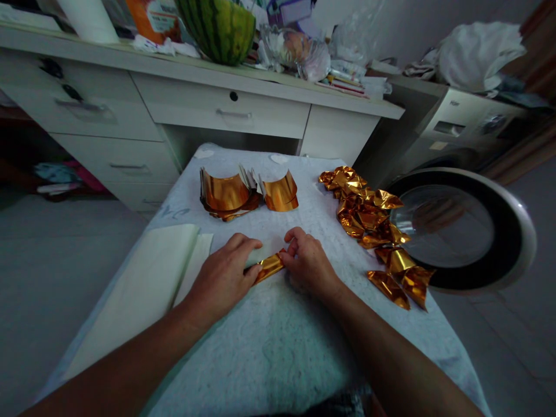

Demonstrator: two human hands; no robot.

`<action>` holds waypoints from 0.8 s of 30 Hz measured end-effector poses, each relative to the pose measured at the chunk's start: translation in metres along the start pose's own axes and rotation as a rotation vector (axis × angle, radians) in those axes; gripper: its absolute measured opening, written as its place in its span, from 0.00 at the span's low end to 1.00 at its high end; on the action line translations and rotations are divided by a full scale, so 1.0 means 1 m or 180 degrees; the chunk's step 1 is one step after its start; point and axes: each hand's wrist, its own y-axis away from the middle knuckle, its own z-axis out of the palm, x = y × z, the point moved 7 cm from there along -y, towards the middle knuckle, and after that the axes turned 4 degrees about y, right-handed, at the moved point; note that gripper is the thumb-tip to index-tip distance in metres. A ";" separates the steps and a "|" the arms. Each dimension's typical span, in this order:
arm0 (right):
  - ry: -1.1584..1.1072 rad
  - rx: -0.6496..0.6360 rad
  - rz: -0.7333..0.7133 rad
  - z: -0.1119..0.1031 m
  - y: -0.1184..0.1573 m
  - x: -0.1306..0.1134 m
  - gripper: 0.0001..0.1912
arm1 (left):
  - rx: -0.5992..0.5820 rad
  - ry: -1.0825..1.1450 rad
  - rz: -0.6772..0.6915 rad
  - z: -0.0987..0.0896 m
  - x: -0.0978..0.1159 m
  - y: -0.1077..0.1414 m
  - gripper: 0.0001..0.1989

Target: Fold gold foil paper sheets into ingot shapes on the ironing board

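Observation:
A strip of gold foil paper [270, 267], folded narrow, lies in front of me between my two hands. My left hand [228, 269] has its thumb and fingers closed on the strip's left end. At the right end, my right hand [306, 258] pinches the strip with curled fingers. Part of the paper's pale back shows just beyond the fold. Farther off stand curved stacks of gold foil sheets [226, 194], with a smaller stack [280, 193] beside them. To the right is a heap of folded gold foil pieces [360, 211].
A cloth-covered table [278, 359] carries all this, with white paper sheets [143, 284] at its left. Behind it is a drawer desk [208, 95] holding a cut watermelon [219, 29] and clutter. A washing machine's open round door [516, 231] stands close to the table's right edge.

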 end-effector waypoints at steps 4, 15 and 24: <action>0.0030 0.0018 -0.0037 0.003 0.000 0.001 0.12 | 0.0402 -0.0388 0.0382 -0.009 0.011 0.002 0.07; 0.0277 0.0085 -0.0048 0.001 0.000 0.001 0.11 | -0.0493 -0.0558 0.1128 0.026 0.040 0.011 0.12; 0.0100 0.0207 -0.0125 -0.004 0.001 0.002 0.06 | -0.0511 -0.0721 0.1017 0.034 0.034 0.014 0.15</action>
